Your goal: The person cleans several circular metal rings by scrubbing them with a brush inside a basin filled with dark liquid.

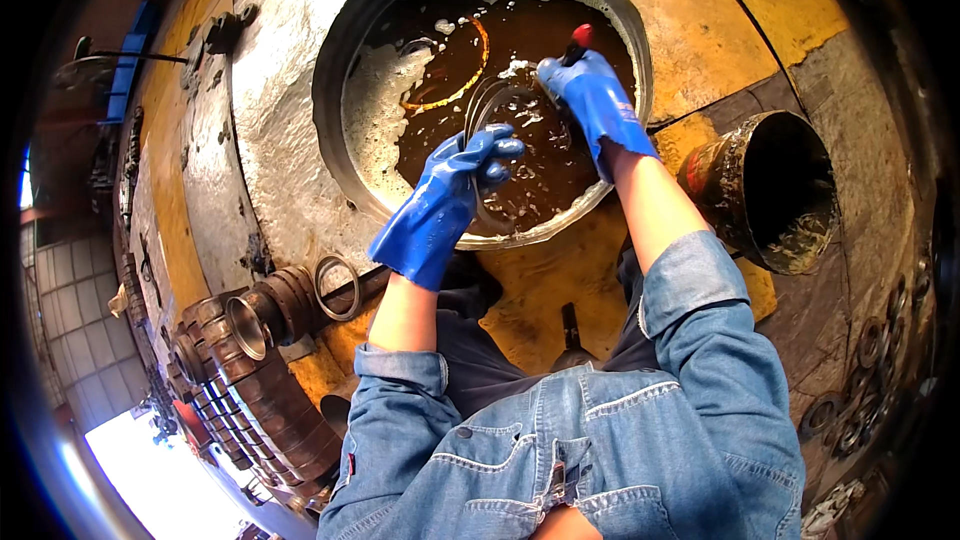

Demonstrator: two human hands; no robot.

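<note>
A wide, dark round tub point(333, 140) of brown, foamy liquid stands in front of me. Over it, my left hand point(465, 165), in a wet blue rubber glove, is closed round several thin metal rings point(478, 100) that dip toward the liquid. My right hand point(590, 95), gloved the same way, grips a red-ended handle point(583, 35) beside the rings. The working end of that tool is hidden by the glove and the liquid. An orange-yellow curved hoop point(484, 50) shows at the surface beyond my left hand.
At the right lies a dirty open bucket point(720, 180) on its side. Stacked metal rings point(270, 310) stand at the lower left, with one loose ring point(338, 288) near my left forearm. Small round parts point(850, 380) lie at the far right. Metal floor plates point(290, 90) surround the tub.
</note>
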